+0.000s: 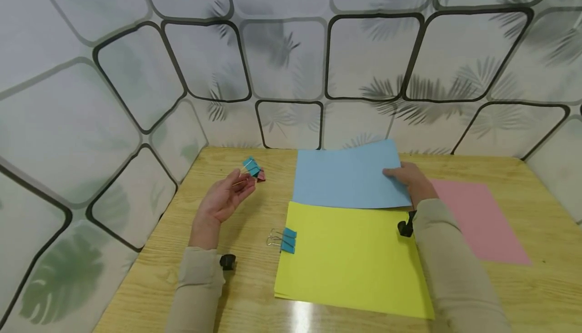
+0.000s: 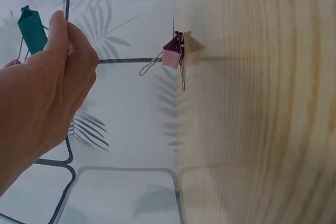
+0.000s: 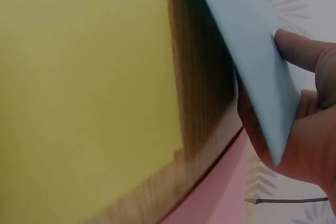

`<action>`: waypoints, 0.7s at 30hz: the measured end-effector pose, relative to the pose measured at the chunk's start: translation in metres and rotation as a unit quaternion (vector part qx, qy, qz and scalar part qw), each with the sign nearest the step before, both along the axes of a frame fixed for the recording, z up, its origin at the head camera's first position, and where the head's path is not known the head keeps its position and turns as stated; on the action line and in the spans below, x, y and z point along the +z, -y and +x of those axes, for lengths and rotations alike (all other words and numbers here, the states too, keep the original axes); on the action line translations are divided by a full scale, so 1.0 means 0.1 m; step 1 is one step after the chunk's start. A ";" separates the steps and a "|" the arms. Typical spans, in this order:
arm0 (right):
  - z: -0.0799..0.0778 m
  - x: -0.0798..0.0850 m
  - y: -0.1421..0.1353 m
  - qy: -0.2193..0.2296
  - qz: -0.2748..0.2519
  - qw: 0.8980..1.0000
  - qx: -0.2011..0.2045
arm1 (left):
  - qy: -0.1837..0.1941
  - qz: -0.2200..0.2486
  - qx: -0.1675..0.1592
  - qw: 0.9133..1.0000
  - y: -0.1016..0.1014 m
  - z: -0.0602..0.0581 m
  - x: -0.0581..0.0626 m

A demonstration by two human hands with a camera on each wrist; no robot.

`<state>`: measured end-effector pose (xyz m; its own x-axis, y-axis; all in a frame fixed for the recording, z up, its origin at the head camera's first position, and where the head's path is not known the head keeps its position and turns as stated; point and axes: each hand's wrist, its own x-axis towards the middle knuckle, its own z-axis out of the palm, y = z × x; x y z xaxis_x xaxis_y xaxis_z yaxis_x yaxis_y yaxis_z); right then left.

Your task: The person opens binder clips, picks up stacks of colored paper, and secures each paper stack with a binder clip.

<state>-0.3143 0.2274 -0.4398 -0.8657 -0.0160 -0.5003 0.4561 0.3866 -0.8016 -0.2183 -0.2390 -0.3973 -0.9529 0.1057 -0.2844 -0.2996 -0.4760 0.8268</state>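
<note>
My left hand (image 1: 222,199) pinches a blue binder clip (image 1: 251,165) by its wire handles, raised over the left side of the table. In the left wrist view the same clip shows as a dark teal shape beyond the thumb. A pink binder clip (image 2: 172,57) sits on the table just past that hand. My right hand (image 1: 413,179) grips the right edge of the blue paper (image 1: 341,179), thumb on top and the other fingers underneath. The near edge of the blue paper lies along the far edge of the yellow paper (image 1: 350,267), and its right side is lifted.
Another blue binder clip (image 1: 288,241) is clamped on the left edge of the yellow paper. Pink paper (image 1: 484,224) lies on the wooden table (image 1: 245,282) to the right, partly behind my right sleeve. A patterned wall (image 1: 291,55) rises behind and at the left.
</note>
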 end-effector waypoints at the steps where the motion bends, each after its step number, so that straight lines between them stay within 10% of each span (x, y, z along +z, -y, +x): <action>1: 0.00 0.00 -0.01 -0.002 -0.002 1.000 0.009 | -0.001 0.004 -0.002 1.000 0.00 0.00 0.00; 21: 0.00 -0.08 0.02 0.008 -0.018 0.999 0.033 | 0.014 0.069 -0.001 0.997 0.02 0.03 0.02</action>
<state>-0.3140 0.2252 -0.4476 -0.8544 -0.0916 -0.5114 0.4428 0.3868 -0.8089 -0.2157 -0.2415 -0.3952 -0.9447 0.1470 -0.2932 -0.3221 -0.5849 0.7444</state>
